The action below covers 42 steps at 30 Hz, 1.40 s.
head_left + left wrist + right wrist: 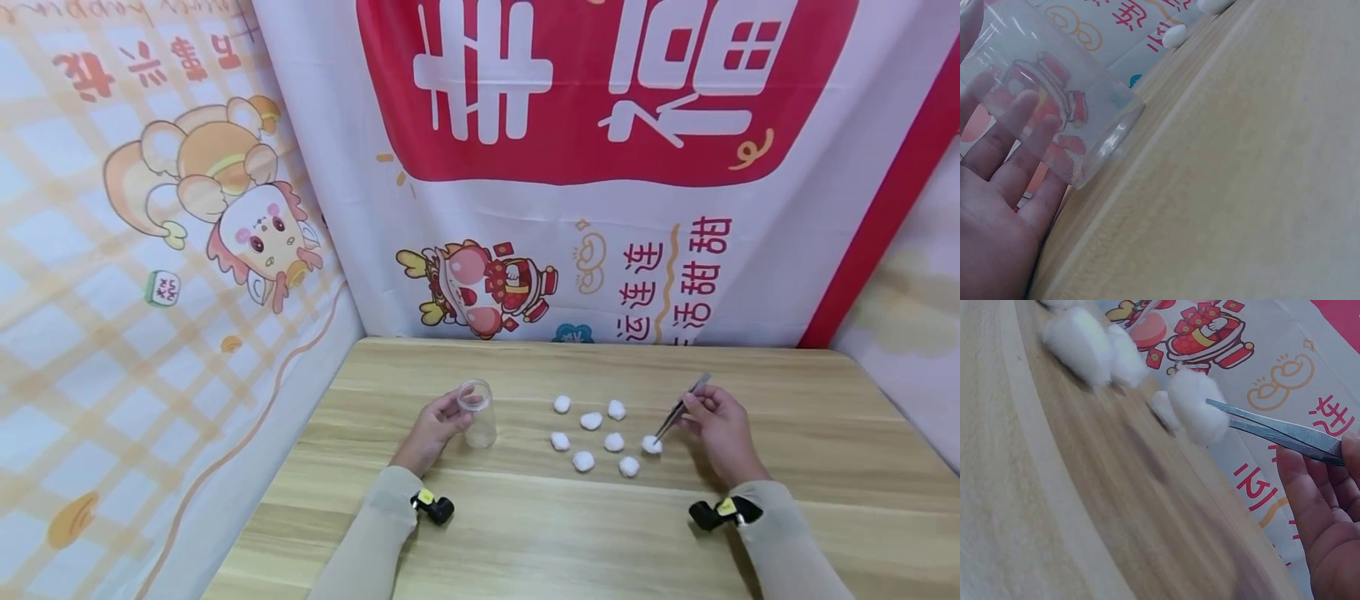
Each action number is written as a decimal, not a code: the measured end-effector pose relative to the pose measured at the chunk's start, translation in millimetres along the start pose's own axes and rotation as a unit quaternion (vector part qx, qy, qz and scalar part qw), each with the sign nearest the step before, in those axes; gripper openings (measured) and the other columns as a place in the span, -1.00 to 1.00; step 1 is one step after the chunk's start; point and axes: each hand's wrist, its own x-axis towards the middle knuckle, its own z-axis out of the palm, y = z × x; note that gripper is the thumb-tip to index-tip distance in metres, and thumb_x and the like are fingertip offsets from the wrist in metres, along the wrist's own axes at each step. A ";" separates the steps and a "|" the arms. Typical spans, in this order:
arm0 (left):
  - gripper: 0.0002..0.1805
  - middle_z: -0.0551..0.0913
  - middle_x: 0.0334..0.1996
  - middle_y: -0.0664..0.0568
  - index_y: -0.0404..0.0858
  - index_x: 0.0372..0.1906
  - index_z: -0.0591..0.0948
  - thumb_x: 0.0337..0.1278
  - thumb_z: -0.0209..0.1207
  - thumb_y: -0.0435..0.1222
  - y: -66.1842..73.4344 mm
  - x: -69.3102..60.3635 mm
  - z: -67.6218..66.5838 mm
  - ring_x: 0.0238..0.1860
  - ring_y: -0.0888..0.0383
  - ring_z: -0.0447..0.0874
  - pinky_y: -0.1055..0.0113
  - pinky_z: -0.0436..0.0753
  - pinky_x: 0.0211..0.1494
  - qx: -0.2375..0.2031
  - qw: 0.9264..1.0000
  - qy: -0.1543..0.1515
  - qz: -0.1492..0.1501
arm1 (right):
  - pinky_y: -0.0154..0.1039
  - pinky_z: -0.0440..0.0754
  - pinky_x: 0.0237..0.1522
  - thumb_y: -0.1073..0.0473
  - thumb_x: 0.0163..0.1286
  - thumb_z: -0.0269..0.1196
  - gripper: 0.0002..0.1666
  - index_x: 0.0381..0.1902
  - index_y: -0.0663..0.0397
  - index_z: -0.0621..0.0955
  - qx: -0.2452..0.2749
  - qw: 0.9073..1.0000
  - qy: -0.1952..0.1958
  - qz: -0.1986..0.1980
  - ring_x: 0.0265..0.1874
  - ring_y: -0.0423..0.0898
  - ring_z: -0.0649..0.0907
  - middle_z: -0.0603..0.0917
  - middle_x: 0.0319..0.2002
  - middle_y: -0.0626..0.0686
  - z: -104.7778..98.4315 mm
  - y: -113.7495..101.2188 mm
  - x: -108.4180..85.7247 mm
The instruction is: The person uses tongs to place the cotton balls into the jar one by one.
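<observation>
My left hand holds a clear, open-topped plastic jar near its mouth, thumb on one side and fingers on the other. In the left wrist view the fingers show through the jar wall, and no cotton is visible inside. On the right, my right hand pinches metal tweezers between thumb and fingers. Their tips meet a white cotton ball, one tip overlapping it and the other at its edge. Whether that ball is off the table I cannot tell.
Several more cotton balls lie spread on the wooden table between the hands. A printed cloth hangs along the table's back edge, and a checked one covers the left wall.
</observation>
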 end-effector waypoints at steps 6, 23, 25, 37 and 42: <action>-0.33 0.51 0.24 -0.13 -0.29 0.42 0.31 0.24 0.25 -0.31 -1.7 -1.2 -0.4 0.31 0.00 0.39 0.27 0.38 0.31 0.001 1.000 -0.006 0.003 | -0.28 0.68 -0.16 0.14 0.45 0.18 -0.62 -0.01 0.35 0.40 0.028 1.000 0.002 -0.001 -0.21 -0.19 0.63 0.57 -0.20 0.09 1.9 0.1 -0.1; -0.37 0.53 0.22 -0.11 -0.22 0.38 0.38 0.22 0.27 -0.31 -0.6 -1.3 0.4 0.28 0.01 0.43 0.25 0.41 0.30 -0.005 1.000 0.004 0.002 | -0.24 0.69 -0.20 0.27 0.44 0.17 -0.84 -0.19 0.29 0.46 0.110 0.993 -0.018 -0.041 -0.25 -0.11 0.68 0.63 -0.33 0.04 11.7 -12.2 10.3; -0.36 0.53 0.22 -0.11 -0.23 0.39 0.38 0.21 0.28 -0.29 -1.2 -1.2 -0.2 0.28 0.01 0.43 0.26 0.41 0.30 -0.006 1.000 0.002 0.004 | -0.24 0.69 -0.19 0.27 0.44 0.17 -0.82 -0.17 0.31 0.44 0.111 0.993 -0.015 -0.036 -0.26 -0.14 0.67 0.61 -0.33 0.05 12.2 -13.7 10.6; -0.33 0.52 0.24 -0.09 -0.27 0.42 0.30 0.25 0.25 -0.29 -2.2 0.3 -1.9 0.31 0.01 0.40 0.26 0.38 0.31 0.008 1.000 -0.011 0.012 | -0.23 0.67 -0.16 0.18 0.41 0.20 -0.71 -0.13 0.32 0.43 0.119 0.992 -0.015 -0.034 -0.23 -0.13 0.68 0.63 -0.29 0.05 14.8 -22.1 11.9; -0.34 0.51 0.25 -0.10 -0.27 0.42 0.31 0.26 0.23 -0.29 -3.4 -1.1 -1.8 0.31 0.02 0.39 0.27 0.38 0.32 0.006 1.000 -0.013 0.012 | -0.20 0.68 -0.16 0.27 0.41 0.19 -0.80 -0.17 0.32 0.44 0.150 0.987 -0.026 -0.059 -0.26 -0.13 0.69 0.64 -0.33 0.05 19.4 -26.9 11.6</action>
